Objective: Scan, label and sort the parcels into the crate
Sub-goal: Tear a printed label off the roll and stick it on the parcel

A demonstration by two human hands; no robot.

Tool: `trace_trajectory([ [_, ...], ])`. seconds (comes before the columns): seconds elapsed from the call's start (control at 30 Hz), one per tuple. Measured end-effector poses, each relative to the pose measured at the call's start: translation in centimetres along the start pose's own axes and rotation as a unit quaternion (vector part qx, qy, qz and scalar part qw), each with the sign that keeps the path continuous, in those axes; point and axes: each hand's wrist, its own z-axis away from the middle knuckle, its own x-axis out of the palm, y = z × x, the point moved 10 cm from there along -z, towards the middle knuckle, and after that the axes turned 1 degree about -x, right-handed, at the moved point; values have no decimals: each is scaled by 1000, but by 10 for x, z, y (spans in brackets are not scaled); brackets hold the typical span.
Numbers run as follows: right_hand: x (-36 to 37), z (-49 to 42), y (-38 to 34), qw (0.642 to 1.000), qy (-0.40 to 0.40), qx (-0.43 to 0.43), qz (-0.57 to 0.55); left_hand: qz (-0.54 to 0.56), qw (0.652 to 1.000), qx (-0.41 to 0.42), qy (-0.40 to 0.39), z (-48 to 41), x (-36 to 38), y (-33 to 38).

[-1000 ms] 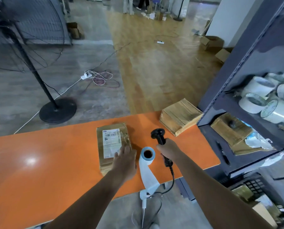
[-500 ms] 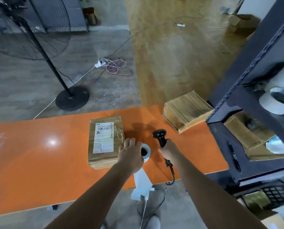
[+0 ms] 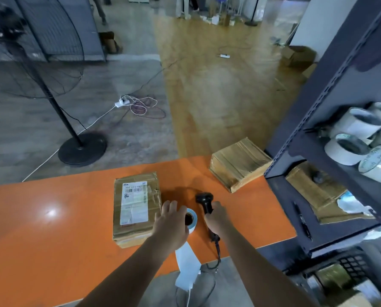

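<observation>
Since a second ago, my left hand [image 3: 170,222] has been moving off the labelled parcel [image 3: 136,209] and onto the label roll [image 3: 191,219]. The parcel is lying flat on the orange tabletop [image 3: 52,229], printed label facing up, just left of the roll. My left hand is resting over the roll's left side, fingers reaching forward, nearly straight and not closed round anything. My right hand [image 3: 217,220] is wrapping the handle of the scanner [image 3: 205,200], with the scanner head pointing away from me and the cable [image 3: 217,251] trailing off the near edge. A loose label strip [image 3: 186,267] is hanging from the roll over the same edge.

Step in hand, by my judgement: labelling. The parcel is already carrying a barcode sheet, so scanning is probably finishing and I am reaching for a sticker. The next move is calling for a pinch on the strip's free end and a clean peel, with the roll held steady meanwhile. The scanner is occupying my right hand and may need setting down first.

Further out, a second parcel [image 3: 238,165] is waiting at the far right of the tabletop, beside the shelf unit [image 3: 296,151] holding tape rolls [image 3: 349,149]. A dark gridded container [image 3: 351,264] is showing below; I cannot tell whether it is the crate.
</observation>
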Motion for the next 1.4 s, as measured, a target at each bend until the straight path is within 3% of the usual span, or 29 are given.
trace_trajectory([
  [0.17,4,18,-27,994,35,-58,81,3,1000,18,6,6,-5,-12],
  [0.4,73,33,-47,982,-71,-95,147,26,1000,-3,5,24,-10,-47],
  [0.67,81,30,-53,971,8,-91,222,30,999,-32,-22,41,-7,-82],
  [0.77,67,25,-53,990,23,-59,126,78,996,-31,-6,41,-17,-81],
  [0.87,48,29,-71,996,22,-82,11,203,977,-54,38,36,-36,-83],
  [1.13,-7,46,-104,971,42,-139,-191,507,845,-154,68,27,-74,-95],
  [1.4,-26,62,-124,951,-19,-200,-236,558,823,-74,72,18,-89,-75],
])
